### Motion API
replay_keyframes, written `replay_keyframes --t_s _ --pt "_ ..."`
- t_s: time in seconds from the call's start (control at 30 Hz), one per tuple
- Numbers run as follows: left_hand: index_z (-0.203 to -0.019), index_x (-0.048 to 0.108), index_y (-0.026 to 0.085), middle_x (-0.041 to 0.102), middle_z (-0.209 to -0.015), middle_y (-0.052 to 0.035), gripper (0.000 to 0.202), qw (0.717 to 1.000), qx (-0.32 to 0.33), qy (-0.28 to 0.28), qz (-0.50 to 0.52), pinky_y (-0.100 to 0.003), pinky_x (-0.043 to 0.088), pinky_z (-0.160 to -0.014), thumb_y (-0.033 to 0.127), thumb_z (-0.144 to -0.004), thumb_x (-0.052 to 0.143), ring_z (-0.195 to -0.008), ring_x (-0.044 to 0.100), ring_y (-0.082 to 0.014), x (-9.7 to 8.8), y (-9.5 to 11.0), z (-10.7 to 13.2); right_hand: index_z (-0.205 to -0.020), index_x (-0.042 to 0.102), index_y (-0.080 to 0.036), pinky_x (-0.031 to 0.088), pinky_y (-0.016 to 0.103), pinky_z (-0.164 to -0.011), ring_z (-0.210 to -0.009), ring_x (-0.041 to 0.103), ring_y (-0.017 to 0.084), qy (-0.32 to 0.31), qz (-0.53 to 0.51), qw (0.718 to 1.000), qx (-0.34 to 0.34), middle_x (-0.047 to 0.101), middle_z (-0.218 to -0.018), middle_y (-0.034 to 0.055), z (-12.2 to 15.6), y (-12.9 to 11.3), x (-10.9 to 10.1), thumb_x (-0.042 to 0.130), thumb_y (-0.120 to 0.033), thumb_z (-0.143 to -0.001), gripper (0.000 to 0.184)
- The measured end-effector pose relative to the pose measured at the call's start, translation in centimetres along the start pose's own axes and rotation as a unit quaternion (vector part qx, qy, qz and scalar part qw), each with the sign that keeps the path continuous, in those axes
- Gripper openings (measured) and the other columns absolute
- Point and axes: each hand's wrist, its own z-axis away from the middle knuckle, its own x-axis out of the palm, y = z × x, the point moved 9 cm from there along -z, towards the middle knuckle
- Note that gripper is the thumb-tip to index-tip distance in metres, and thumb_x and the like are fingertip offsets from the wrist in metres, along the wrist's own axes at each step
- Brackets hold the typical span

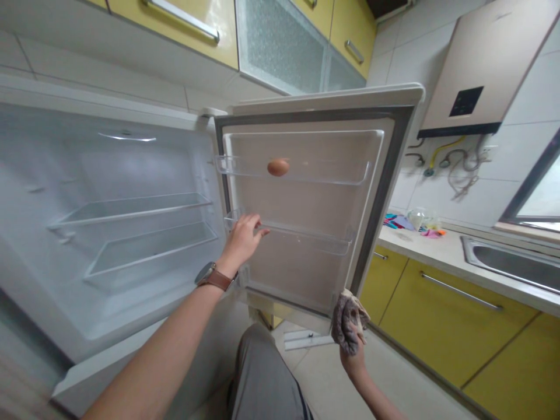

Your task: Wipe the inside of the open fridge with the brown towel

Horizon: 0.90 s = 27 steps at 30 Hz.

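Observation:
A white fridge stands open with its door (385, 192) swung to the right. A single brown egg (278, 167) lies in the door's top clear rack. My left hand (242, 239), with a brown-strapped watch on the wrist, grips the rim of the middle door rack (315, 236). My right hand (353, 350) is low by the door's bottom corner and clutches a crumpled grey-brown cloth (347, 321). The fridge's inside (131, 221) shows two glass shelves with nothing on them.
Yellow base cabinets (446, 309) run along the right under a pale counter with a steel sink (511, 259) and small colourful items (413, 224). A water heater (481, 70) hangs on the tiled wall. Yellow wall cabinets are overhead. My knee (266, 373) is below.

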Motion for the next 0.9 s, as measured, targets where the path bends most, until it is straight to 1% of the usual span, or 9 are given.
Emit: replay_keyframes --t_s 0.07,0.13,0.23,0.33,0.43,0.57,0.73,0.83,0.9 --pt "-0.091 0.058 0.019 0.068 -0.098 -0.0095 0.011 1.000 -0.003 0.002 0.005 -0.040 0.048 -0.090 0.026 -0.100 0.061 -0.100 0.061 -0.0279 -0.1 -0.1 0.1 -0.104 0.083 -0.026 0.061 0.055 -0.090 -0.106 0.073 0.037 -0.005 -0.008 1.000 0.026 0.077 -0.106 0.0117 1.7 2.1 0.5 0.067 -0.036 -0.075 0.034" --pt "-0.091 0.057 0.020 0.068 -0.098 -0.0091 0.012 1.000 -0.006 0.002 0.008 -0.040 0.048 -0.091 0.026 -0.100 0.061 -0.100 0.061 -0.0276 -0.2 -0.1 0.1 -0.109 0.082 -0.030 0.059 0.059 -0.095 -0.111 0.072 0.038 -0.012 -0.010 0.999 0.044 0.077 -0.111 0.0103 2.8 3.6 1.0 0.067 -0.036 -0.076 0.036" --pt "-0.090 0.057 0.020 0.067 -0.098 -0.0091 0.012 1.000 -0.004 0.002 0.010 -0.040 0.048 -0.091 0.026 -0.100 0.061 -0.101 0.061 -0.0275 -0.4 -0.2 0.2 -0.113 0.081 -0.030 0.057 0.061 -0.099 -0.118 0.070 0.039 -0.023 -0.002 0.998 0.065 0.076 -0.117 0.0110 3.8 4.8 1.4 0.067 -0.036 -0.078 0.038" --pt "-0.090 0.058 0.020 0.067 -0.098 -0.0090 0.011 1.000 -0.004 0.003 0.015 -0.040 0.048 -0.092 0.025 -0.099 0.062 -0.101 0.061 -0.0274 -0.4 -0.3 0.3 -0.117 0.080 -0.032 0.059 0.060 -0.100 -0.119 0.070 0.039 -0.039 -0.003 0.997 0.070 0.077 -0.119 0.0103 4.3 5.3 1.4 0.068 -0.035 -0.078 0.041" --pt "-0.090 0.058 0.020 0.067 -0.098 -0.0088 0.011 1.000 -0.004 0.008 0.019 -0.040 0.048 -0.091 0.025 -0.098 0.064 -0.101 0.061 -0.0273 -0.3 -0.4 0.3 -0.119 0.079 -0.038 0.061 0.060 -0.098 -0.117 0.072 0.039 -0.047 -0.001 0.997 0.063 0.078 -0.118 0.0067 4.8 5.5 1.2 0.068 -0.036 -0.079 0.041" --pt "-0.089 0.057 0.020 0.068 -0.098 -0.0087 0.014 1.000 -0.005 0.008 0.023 -0.040 0.048 -0.091 0.027 -0.096 0.068 -0.101 0.061 -0.0276 -0.3 -0.4 0.3 -0.120 0.079 -0.039 0.062 0.062 -0.096 -0.118 0.071 0.042 -0.040 0.007 0.997 0.062 0.078 -0.117 0.0080 5.3 5.7 1.1 0.067 -0.041 -0.079 0.043" --pt "-0.090 0.057 0.020 0.067 -0.098 -0.0088 0.016 1.000 -0.002 0.014 0.027 -0.040 0.049 -0.091 0.028 -0.095 0.070 -0.100 0.061 -0.0277 -0.4 -0.4 0.4 -0.112 0.082 -0.041 0.067 0.055 -0.084 -0.108 0.076 0.040 -0.023 -0.013 0.998 0.050 0.080 -0.111 0.0075 5.8 5.5 1.3 0.069 -0.043 -0.076 0.038" --pt "-0.090 0.058 0.020 0.068 -0.098 -0.0088 0.015 0.999 -0.001 0.016 0.029 -0.040 0.049 -0.091 0.028 -0.097 0.068 -0.100 0.062 -0.0274 -0.3 -0.6 0.4 -0.112 0.082 -0.040 0.068 0.051 -0.078 -0.101 0.078 0.037 0.026 -0.043 0.998 0.038 0.080 -0.108 0.0072 5.1 4.5 0.9 0.067 -0.041 -0.081 0.034" --pt "-0.091 0.058 0.020 0.068 -0.098 -0.0084 0.013 0.999 0.001 0.016 0.028 -0.040 0.050 -0.090 0.028 -0.099 0.065 -0.100 0.062 -0.0271 -0.2 -0.6 0.4 -0.121 0.079 -0.040 0.067 0.049 -0.077 -0.105 0.077 0.036 0.034 -0.059 0.997 0.020 0.079 -0.116 0.0085 3.7 2.9 1.0 0.063 -0.042 -0.087 0.038"
